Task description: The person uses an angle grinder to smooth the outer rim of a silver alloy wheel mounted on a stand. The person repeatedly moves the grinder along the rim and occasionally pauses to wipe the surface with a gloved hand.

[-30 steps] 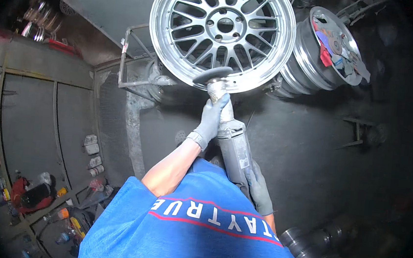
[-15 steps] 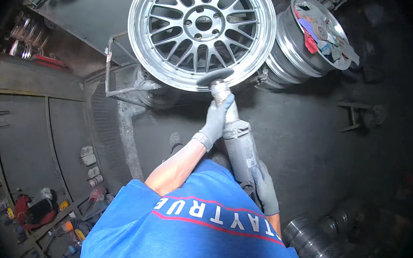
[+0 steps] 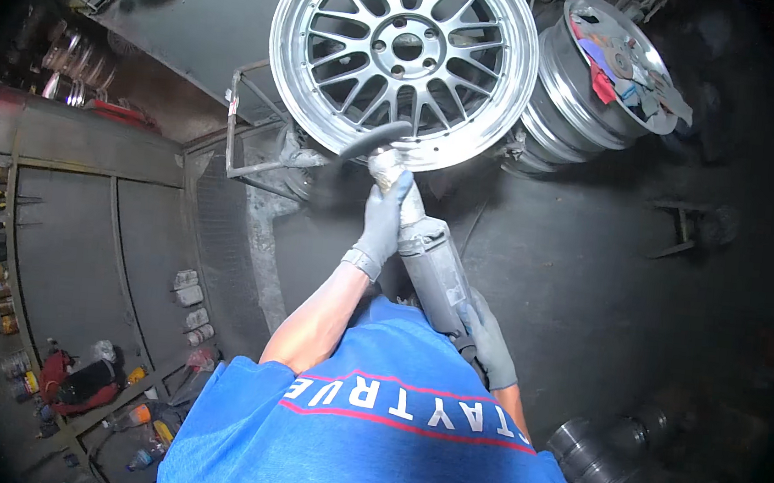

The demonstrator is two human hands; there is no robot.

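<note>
My gloved left hand (image 3: 382, 218) is wrapped round the narrow, pale-wrapped neck of a long angle grinder (image 3: 435, 266). The gloved right hand (image 3: 490, 347) grips the tool's rear body, close to my right side. A dark round disc (image 3: 376, 139) at the grinder's far end stands tilted at the near-left lip of a silver multi-spoke car wheel (image 3: 410, 27). Whether the disc touches the metal, I cannot tell. The wheel faces up toward me, its top edge cut off by the picture.
To the right of the wheel, stacked rims (image 3: 565, 96) hold rags and discs. A metal frame (image 3: 231, 131) stands at left. Jars line a shelf frame (image 3: 117, 218); bottles and a red bag (image 3: 53, 378) lie lower left. More rims (image 3: 593, 462) sit lower right.
The grinder's disc has moved left along the wheel's near lip and tilted more steeply. Both hands have kept their hold. The whole view has shifted slightly, carrying the surroundings to the right.
</note>
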